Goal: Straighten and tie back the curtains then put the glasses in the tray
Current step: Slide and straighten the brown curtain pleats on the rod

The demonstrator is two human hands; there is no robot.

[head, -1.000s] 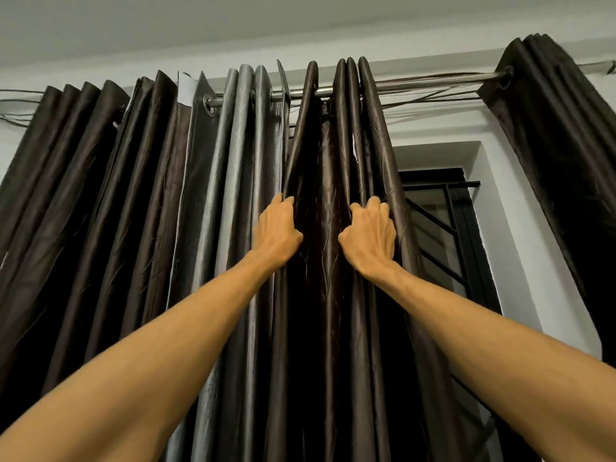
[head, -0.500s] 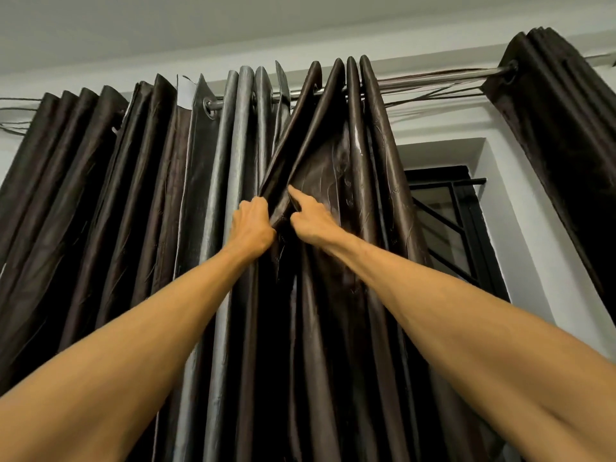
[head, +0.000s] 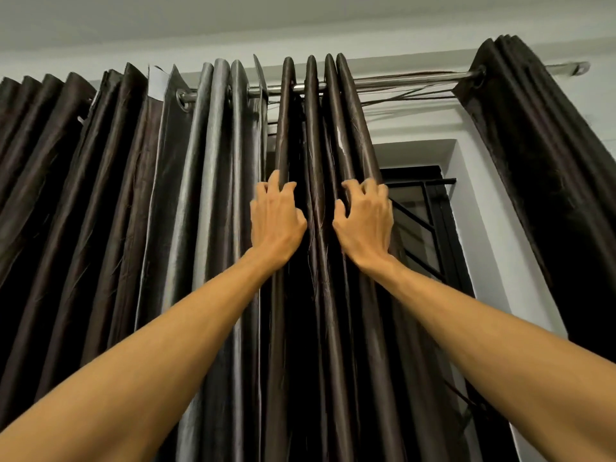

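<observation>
Dark brown and grey curtains (head: 110, 208) hang in pleats from a metal rod (head: 400, 82) high on the wall. My left hand (head: 276, 221) grips the left fold of the middle brown panel (head: 316, 135), fingers curled round it. My right hand (head: 365, 221) grips the right folds of the same panel. Both arms reach up. Another dark curtain (head: 546, 161) hangs bunched at the rod's right end. No glasses or tray are in view.
A window with a black metal grille (head: 423, 228) shows in a white recess to the right of the middle panel. Loose threads trail along the rod. The ceiling is close above.
My hands were close together pinching one fold half a second ago; now they have spread apart, each on a separate fold, and the pleats hang straighter.
</observation>
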